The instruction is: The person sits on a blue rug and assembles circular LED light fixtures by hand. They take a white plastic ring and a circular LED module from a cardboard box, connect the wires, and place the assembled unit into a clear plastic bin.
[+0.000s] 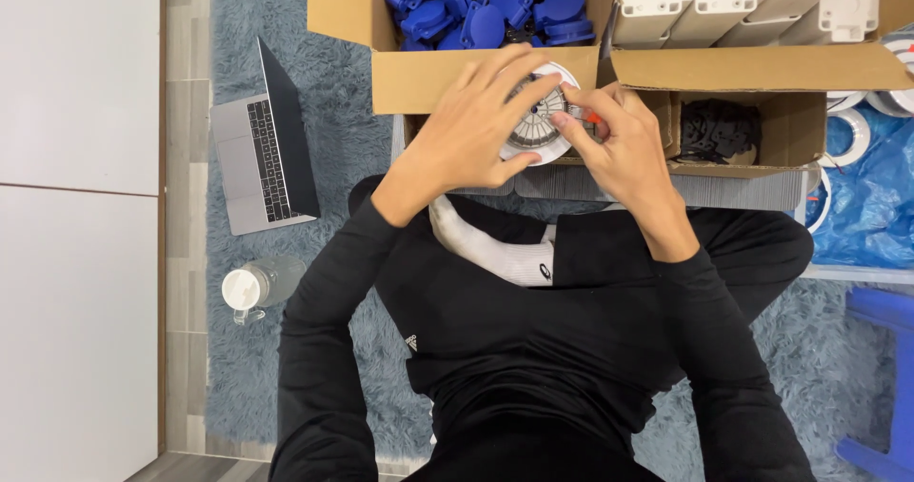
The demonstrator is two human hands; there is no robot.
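— Both hands first: what are they doing in the head view?

— Left hand (473,125) is spread over a round white part (538,113), fingers curled around its rim, clamped on it. Right hand (624,144) is closed around a small tool with an orange handle (590,116), its tip pressed to the part's grey ribbed centre.

— Where does that round part sit?

— Held up over the person's lap, just in front of the flap of a cardboard box (428,78), touching both hands.

— What is in the box?

— Blue plastic caps (495,11) in the left compartment, white moulded pieces (724,1) in the right one. A lower compartment holds a dark heap (719,130); I cannot tell what it is.

— And around the person?

— An open laptop (262,144) lies on the blue-grey rug (238,25) to the left, with a clear bottle with a white cap (255,287) near it. To the right, white rings (852,135) rest on blue plastic sheeting (871,196). The legs are crossed, with a white sock (490,244) showing beneath the hands.
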